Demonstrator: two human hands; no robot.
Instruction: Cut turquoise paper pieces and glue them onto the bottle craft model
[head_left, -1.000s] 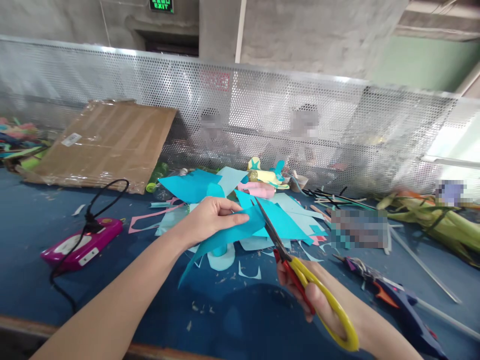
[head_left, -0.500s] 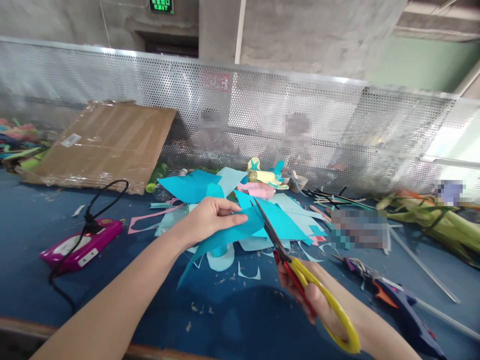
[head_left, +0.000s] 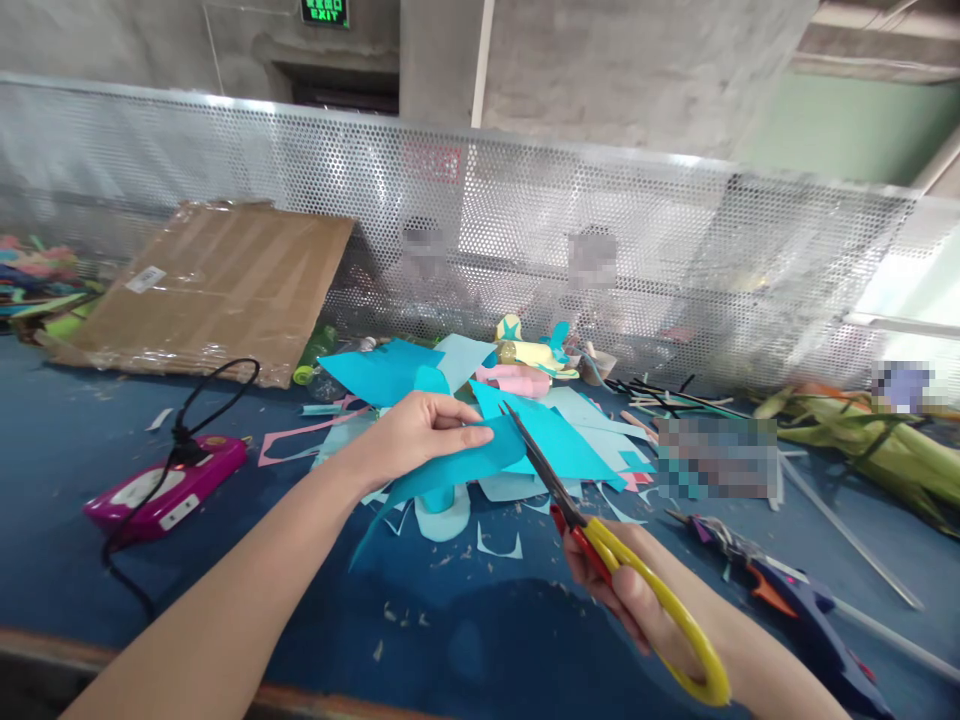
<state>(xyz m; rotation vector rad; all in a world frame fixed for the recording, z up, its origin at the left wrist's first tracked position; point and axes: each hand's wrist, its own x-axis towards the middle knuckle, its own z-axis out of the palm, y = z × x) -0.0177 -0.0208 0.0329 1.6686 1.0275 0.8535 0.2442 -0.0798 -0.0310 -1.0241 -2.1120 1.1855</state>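
Note:
My left hand (head_left: 420,435) pinches a blue sheet of paper (head_left: 465,472) between thumb and fingers, and the sheet's lower left end curves down. My right hand (head_left: 619,585) is wrapped round scissors (head_left: 592,528) with one yellow and one red handle. The dark blades reach up to the right edge of the held paper and look nearly closed. Behind my hands lie more blue sheets (head_left: 559,435) and pale blue paper (head_left: 465,360). A rounded pale blue cutout (head_left: 442,522) and a curved paper scrap (head_left: 499,542) rest on the table just below the held sheet.
On the left are a purple power strip (head_left: 169,490) with a black cord and a leaning cardboard sheet (head_left: 210,290). A blue glue gun (head_left: 810,620) lies at right. Pink rolled paper (head_left: 517,380) and a yellow paper figure (head_left: 532,353) stand behind. A perforated metal screen (head_left: 637,240) closes the back.
The scissors and my right hand have shifted slightly right and down, their blades a little closer together. My left hand keeps its hold on the paper almost in place.

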